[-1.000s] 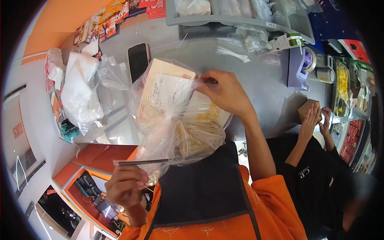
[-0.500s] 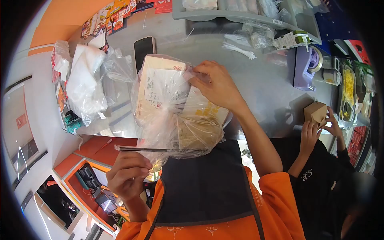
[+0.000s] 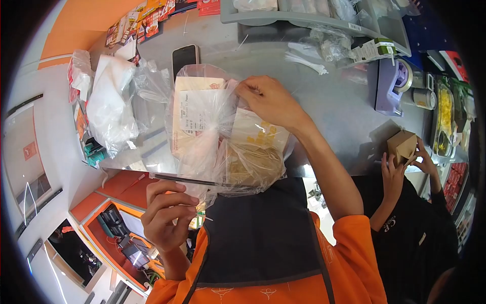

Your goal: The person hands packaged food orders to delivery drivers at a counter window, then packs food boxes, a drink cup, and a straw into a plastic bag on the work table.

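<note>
A clear plastic bag (image 3: 215, 129) lies on the metal table's near edge, its gathered middle facing me. Inside it are a printed paper packet (image 3: 195, 111) on the left and a brown paper package (image 3: 253, 164) on the right. My right hand (image 3: 268, 101) pinches the bag's film at its upper right. Below the bag's lower left side, my left hand (image 3: 169, 215) is closed, with a thin white strip (image 3: 205, 217) poking out from its fingertips. A dark, slim stick-like thing (image 3: 185, 179) lies along the bag's lower edge, just above my left hand.
Behind the bag lies a phone (image 3: 186, 58). Loose white plastic bags (image 3: 111, 104) are at left. White ties (image 3: 306, 60), a purple tape dispenser (image 3: 389, 88) and a grey tray (image 3: 304, 20) stand farther back. At right, another person's hands (image 3: 392, 175) hold a small brown box (image 3: 402, 144).
My left hand has turned slightly, and the white strip now shows at its fingertips. The bag's film has shifted and the dark stick sits a little higher. My right hand keeps its pinch.
</note>
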Demonstrator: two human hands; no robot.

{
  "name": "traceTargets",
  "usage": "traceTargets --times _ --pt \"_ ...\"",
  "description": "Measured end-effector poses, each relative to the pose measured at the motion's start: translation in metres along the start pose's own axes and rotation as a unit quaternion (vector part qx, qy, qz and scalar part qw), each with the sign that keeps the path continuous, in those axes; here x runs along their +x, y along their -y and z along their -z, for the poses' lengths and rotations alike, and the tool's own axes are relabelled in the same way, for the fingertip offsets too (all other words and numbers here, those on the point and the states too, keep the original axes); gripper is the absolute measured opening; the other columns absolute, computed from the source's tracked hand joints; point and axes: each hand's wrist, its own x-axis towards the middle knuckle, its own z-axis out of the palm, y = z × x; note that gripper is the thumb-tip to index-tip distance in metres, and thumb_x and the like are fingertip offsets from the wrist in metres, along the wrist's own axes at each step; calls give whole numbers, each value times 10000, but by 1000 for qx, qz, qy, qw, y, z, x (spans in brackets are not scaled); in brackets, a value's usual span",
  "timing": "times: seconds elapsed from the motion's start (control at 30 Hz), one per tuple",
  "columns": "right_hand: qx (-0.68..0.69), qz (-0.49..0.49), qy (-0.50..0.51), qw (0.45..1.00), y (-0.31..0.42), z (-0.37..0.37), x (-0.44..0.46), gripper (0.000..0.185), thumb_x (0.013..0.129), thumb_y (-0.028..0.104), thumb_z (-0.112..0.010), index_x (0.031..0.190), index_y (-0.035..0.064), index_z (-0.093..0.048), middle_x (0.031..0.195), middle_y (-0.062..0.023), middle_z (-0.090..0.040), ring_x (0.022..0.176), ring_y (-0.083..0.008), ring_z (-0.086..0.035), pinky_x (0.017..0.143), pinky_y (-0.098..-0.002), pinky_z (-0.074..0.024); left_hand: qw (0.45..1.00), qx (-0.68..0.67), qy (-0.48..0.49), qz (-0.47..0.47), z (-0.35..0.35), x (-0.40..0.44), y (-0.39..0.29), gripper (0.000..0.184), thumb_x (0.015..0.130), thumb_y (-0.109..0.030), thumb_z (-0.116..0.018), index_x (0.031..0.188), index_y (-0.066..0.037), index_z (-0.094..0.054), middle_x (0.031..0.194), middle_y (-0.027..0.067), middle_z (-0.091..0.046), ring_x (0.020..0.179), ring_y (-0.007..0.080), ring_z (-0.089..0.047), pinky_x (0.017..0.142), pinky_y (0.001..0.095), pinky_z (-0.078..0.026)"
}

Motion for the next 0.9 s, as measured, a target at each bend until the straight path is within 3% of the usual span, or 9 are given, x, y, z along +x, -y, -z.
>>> traceTargets --times 0.13,0.23,0.33,0.43,0.53,0.63,0.73,0.9 --pt "11 25 3 1000 -5 -2 1 414 994 330 -524 997 -53 -680 865 -182 -697 771 -308 -658 797 -391 -502 998 -55 -14 20 -7 -4 11 162 702 -63 -789 801 -49 -662 810 78 -712 909 286 -600 845 444 -494" --pt "-85 -6 45 995 6 2 1 438 1003 362 -494 964 -37 -670 840 -159 -687 829 -329 -653 837 -390 -482 994 -79 -3 73 -5 -8 12 169 709 -73 -794 806 -42 -659 818 93 -715 905 282 -591 944 537 -487" --pt "-111 -18 52 992 14 2 1 449 992 383 -416 840 43 -666 757 -164 -660 924 -380 -629 944 -556 -322 980 -177 -27 91 -10 -10 20 175 698 -96 -817 792 -50 -677 878 112 -678 916 276 -582 1021 611 -438" --pt "-95 -6 68 993 8 5 1 444 994 377 -401 863 44 -664 840 -156 -663 965 -366 -615 949 -547 -321 954 -256 -112 106 -18 -7 19 178 678 -128 -846 765 -67 -703 941 111 -610 927 272 -574 1025 618 -435" --pt "-17 34 41 998 -2 -2 -2 429 998 352 -389 873 40 -656 921 -144 -651 1026 -345 -590 967 -554 -308 968 -228 -70 72 -8 -9 31 170 661 -144 -860 742 -85 -723 971 98 -550 941 269 -570 1034 616 -429" --pt "9 27 59 998 1 0 -5 432 1005 347 -374 882 33 -644 953 -136 -633 1057 -326 -570 984 -556 -297 982 -169 -51 65 -10 -7 24 177 653 -147 -862 744 -85 -724 937 94 -591 920 263 -574 1027 612 -431" --pt "7 -23 71 997 6 7 -8 422 1014 371 -505 1170 -3 -624 1126 -138 -640 1083 -226 -595 927 -340 -470 994 -96 -13 56 -9 -6 17 188 631 -142 -864 743 -89 -722 893 81 -632 905 260 -578 1020 604 -433" --pt "206 -64 70 974 9 7 -10 411 1012 286 -516 1324 19 -542 1210 -118 -624 1137 -196 -577 957 -320 -466 998 -48 19 47 -11 2 8 182 615 -104 -843 732 -100 -704 817 33 -688 814 245 -585 997 571 -446"
